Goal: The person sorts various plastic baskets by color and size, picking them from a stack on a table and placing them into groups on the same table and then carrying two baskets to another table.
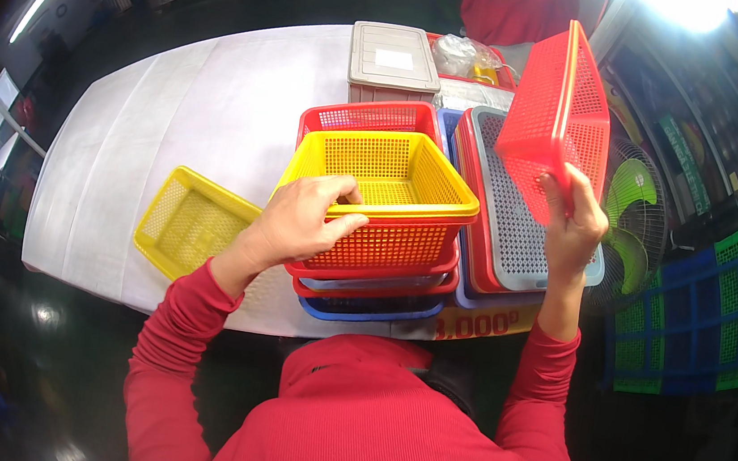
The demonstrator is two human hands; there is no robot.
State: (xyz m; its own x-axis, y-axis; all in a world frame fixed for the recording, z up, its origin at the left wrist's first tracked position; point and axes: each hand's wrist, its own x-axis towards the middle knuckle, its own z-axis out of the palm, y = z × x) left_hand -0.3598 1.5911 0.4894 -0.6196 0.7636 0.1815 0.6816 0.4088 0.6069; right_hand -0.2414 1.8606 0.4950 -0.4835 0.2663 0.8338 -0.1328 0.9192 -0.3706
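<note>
My left hand [303,219] is closed over the near left rim of a yellow mesh basket [451,181]. That basket tops a stack; a red mesh basket [394,244] sits directly beneath it, with more red and blue rims lower down. Raised above the stacked trays on the right, a red mesh basket [536,100] is tipped on its side. My right hand [579,217] pinches its lower rim between thumb and fingers. Left of the stack, and partly behind my left wrist, a smaller yellow basket [186,220] rests on the table.
Grey, red and blue trays [514,219] are stacked to the right. Behind stand a lidded grey box [393,58] and a red container holding plastic bags [459,55]. A fan [636,214] with green blades is beside the white-covered table [147,117]. Someone in red [518,8] is beyond.
</note>
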